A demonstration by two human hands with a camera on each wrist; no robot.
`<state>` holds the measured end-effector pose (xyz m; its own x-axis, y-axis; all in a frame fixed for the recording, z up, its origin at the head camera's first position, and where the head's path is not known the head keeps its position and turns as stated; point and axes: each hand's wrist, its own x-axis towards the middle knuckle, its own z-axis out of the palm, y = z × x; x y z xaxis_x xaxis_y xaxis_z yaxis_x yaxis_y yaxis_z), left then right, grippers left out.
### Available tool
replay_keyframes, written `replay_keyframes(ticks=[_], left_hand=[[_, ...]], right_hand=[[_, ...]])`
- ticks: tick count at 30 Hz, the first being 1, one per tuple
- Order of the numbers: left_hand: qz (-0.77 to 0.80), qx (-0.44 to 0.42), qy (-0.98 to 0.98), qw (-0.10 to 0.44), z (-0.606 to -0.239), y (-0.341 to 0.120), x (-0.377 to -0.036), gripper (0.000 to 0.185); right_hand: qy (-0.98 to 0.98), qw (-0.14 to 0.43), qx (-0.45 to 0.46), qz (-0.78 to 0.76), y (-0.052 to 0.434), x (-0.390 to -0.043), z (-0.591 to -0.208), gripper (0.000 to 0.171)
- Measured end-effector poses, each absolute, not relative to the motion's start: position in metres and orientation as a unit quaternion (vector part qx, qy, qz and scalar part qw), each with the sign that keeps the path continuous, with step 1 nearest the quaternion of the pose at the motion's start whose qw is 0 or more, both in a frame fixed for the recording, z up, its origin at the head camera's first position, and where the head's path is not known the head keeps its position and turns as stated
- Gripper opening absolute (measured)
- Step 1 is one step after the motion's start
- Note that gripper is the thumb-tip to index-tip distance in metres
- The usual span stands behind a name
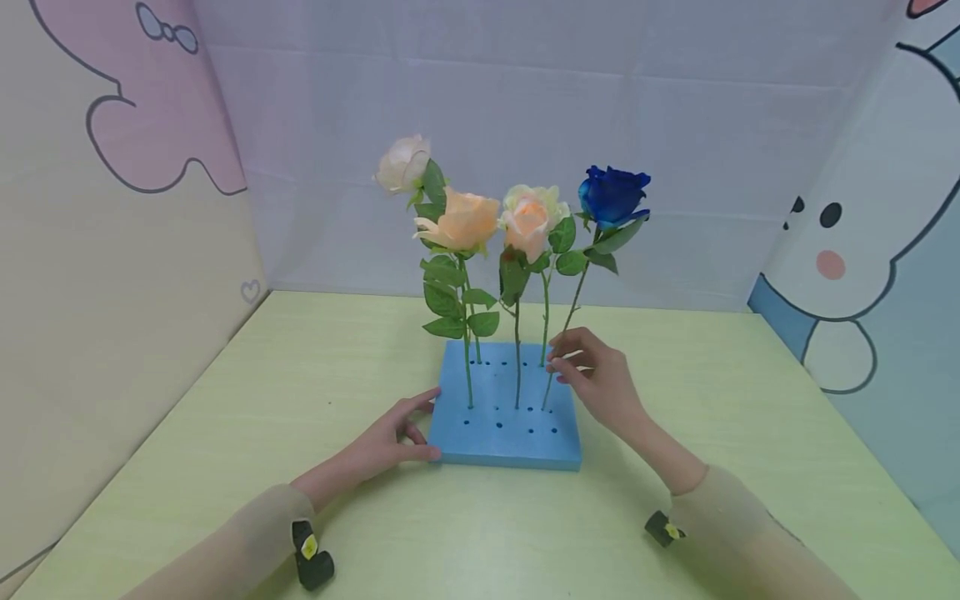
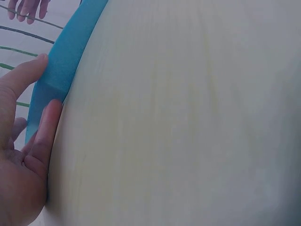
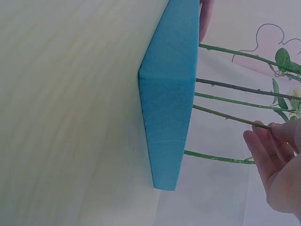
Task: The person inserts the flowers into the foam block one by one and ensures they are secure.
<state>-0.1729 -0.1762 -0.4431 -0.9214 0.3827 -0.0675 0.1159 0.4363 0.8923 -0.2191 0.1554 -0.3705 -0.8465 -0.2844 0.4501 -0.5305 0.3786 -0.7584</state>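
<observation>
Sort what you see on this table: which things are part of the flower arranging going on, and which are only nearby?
In use:
- blue rose, stem pinched by the right hand
- foam block, steadied by the left hand
- three pale roses standing in the block

Only nearby:
- table
- cartoon wall panels

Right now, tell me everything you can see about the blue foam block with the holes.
The flat rectangular blue foam block lies on the pale green table. Rows of small round holes dot its top. Stems of the artificial roses stand upright in several holes. The left hand rests against its left edge; the right hand pinches the blue rose's stem above its right side.
</observation>
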Motion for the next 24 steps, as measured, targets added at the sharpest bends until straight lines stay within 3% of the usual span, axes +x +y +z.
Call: replay_keyframes(ticks=[24], left_hand=[[0.503, 0.145, 0.842, 0.130, -0.441, -0.175, -0.171, 0.090]], right_hand=[[-0.854, 0.113, 0.265, 0.432, 0.155, -0.221, -0.359, 0.013]])
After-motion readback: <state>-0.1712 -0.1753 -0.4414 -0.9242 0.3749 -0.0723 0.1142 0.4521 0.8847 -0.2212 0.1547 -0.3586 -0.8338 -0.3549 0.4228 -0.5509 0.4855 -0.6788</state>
